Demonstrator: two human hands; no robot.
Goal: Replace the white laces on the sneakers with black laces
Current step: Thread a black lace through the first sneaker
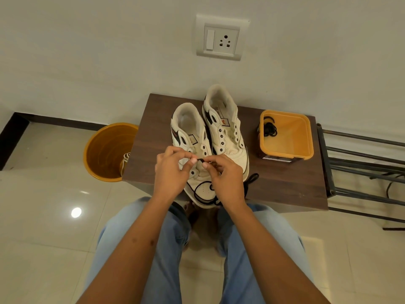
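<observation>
Dark wood table [285, 183], glossy tiled floor [54, 238], wall socket [219, 38]

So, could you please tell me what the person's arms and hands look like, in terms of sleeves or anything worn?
Both forearms are bare to the bottom edge of the picture, with no sleeves in view. The left hand and right hand wear no gloves, and no rings, watch or bracelets show on the visible sides. The fingernails look short and unpainted. Below the arms, light blue jeans cover the legs.
</observation>
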